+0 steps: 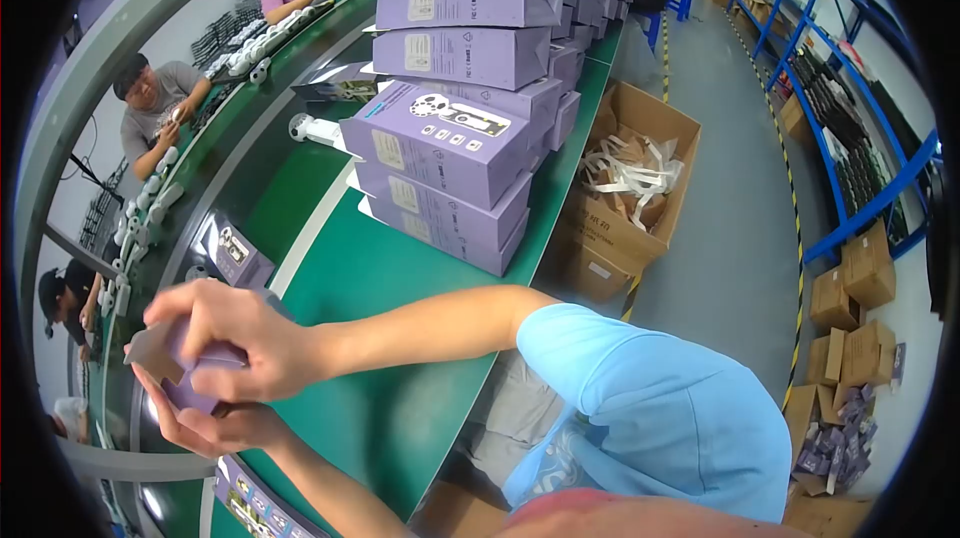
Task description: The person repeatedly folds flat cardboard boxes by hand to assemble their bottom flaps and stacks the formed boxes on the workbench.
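A purple carton [190,397] with raised end flaps is held between my two hands, at the left over the green work surface. My right hand [245,343] reaches in from above, its fingers bent over the carton's open end. From below, my left hand [215,430] grips the carton's underside, thumb against it. The carton's inside is mostly hidden by my fingers. Beneath my left forearm lies another printed purple box [258,503], partly covered. Just beyond my right hand, a purple box with a product picture [235,250] sits near the conveyor.
A tall stack of purple boxes [450,153] stands on the green bench [410,293]. A white device [318,130] lies beside it. On the floor, a cardboard box [625,238] holds plastic bags. Several co-workers sit across the line; blue shelving [835,48] stands far right.
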`<state>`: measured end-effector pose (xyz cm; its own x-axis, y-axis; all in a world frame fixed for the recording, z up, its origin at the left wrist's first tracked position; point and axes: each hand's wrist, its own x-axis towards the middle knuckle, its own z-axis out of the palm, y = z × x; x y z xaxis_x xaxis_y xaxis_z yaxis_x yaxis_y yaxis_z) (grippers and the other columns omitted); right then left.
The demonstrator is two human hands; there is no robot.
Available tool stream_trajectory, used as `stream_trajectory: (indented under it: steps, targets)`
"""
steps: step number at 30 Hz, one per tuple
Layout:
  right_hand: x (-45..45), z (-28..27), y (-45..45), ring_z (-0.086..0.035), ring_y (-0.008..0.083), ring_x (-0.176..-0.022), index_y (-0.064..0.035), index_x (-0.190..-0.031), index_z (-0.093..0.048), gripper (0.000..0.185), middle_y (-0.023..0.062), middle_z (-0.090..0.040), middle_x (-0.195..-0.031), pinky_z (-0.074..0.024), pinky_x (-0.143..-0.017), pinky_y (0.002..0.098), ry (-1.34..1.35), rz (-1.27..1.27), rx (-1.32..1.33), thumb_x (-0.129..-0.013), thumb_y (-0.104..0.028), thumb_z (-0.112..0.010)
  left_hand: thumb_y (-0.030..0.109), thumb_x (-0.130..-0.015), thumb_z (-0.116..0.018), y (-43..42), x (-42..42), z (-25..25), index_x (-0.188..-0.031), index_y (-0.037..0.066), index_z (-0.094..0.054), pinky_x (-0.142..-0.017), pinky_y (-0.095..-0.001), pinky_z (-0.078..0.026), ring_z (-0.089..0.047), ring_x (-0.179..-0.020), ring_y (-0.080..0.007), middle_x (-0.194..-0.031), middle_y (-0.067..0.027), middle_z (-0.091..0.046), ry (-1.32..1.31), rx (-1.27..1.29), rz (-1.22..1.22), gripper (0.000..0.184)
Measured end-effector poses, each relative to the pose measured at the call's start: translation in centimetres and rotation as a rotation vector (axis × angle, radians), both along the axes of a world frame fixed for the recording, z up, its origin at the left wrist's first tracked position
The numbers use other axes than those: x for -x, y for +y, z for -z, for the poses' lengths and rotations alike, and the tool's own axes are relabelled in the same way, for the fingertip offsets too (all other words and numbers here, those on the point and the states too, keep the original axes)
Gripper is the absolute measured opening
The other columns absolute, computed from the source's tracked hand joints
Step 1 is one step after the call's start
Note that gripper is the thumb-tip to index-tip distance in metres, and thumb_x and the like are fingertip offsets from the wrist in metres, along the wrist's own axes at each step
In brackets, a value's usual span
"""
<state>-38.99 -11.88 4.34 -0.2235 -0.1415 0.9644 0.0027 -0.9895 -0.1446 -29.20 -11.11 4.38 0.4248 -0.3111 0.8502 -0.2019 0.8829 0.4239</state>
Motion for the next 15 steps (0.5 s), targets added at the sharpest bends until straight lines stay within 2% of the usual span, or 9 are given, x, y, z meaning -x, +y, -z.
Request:
stream_trajectory:
  steps: [2,5,8,11,15]
  targets:
    - [0.2,0.6,-0.2,-0.054,0.0164,-0.099,-0.0051,-0.111,-0.049,0.027,0.0092,-0.053,-0.108,-0.0447,-0.087,0.0338,0.022,-0.048,-0.044,-0.086,-0.008,-0.057,0.012,-0.096,-0.043,-0.5,-0.7,0.2,-0.125,-0.008,-0.057,-0.100,-0.0459,-0.052,-0.060,-0.119,-0.0367,-0.135,-0.0292,-0.056,-0.173,0.094,-0.015,0.038]
    - [0.1,0.8,-0.2,-0.056,0.0172,-0.103,-0.0048,-0.109,-0.051,0.024,0.0101,-0.055,-0.111,-0.0453,-0.090,0.0350,0.067,-0.156,-0.131,-0.086,-0.005,-0.056,0.011,-0.096,-0.041,-0.9,-1.1,0.8,-0.119,-0.010,-0.059,-0.101,-0.0481,-0.052,-0.060,-0.119,-0.0390,-0.134,-0.0304,-0.057,-0.225,0.190,-0.044,0.036]
    - [-0.1,-0.7,0.8,-0.056,0.0180,-0.105,-0.0044,-0.111,-0.051,0.027,0.0097,-0.055,-0.111,-0.0455,-0.094,0.0371,-0.056,-0.531,-0.231,-0.084,-0.001,-0.053,0.011,-0.097,-0.040,-1.2,-1.8,1.1,-0.116,-0.012,-0.060,-0.101,-0.0499,-0.052,-0.060,-0.119,-0.0408,-0.133,-0.0311,-0.058,-0.257,0.249,-0.081,0.036]
    - [-0.3,-1.4,2.3,-0.055,0.0181,-0.107,-0.0050,-0.111,-0.050,0.029,0.0089,-0.055,-0.112,-0.0455,-0.096,0.0381,-0.099,-0.534,-0.283,-0.083,0.002,-0.051,0.012,-0.098,-0.039,-1.3,-2.2,1.2,-0.114,-0.012,-0.060,-0.101,-0.0511,-0.052,-0.060,-0.119,-0.0419,-0.133,-0.0312,-0.058,-0.265,0.272,-0.125,0.037]
    - [-0.3,-1.8,2.4,-0.053,0.0211,-0.108,-0.0059,-0.108,-0.052,0.029,0.0075,-0.056,-0.108,-0.0462,-0.094,0.0391,-0.102,-0.639,-0.420,-0.080,0.001,-0.051,0.017,-0.101,-0.036,-0.9,-1.8,0.6,-0.123,-0.011,-0.054,-0.099,-0.0491,-0.053,-0.061,-0.117,-0.0398,-0.135,-0.0306,-0.056,-0.228,0.162,0.044,0.040]
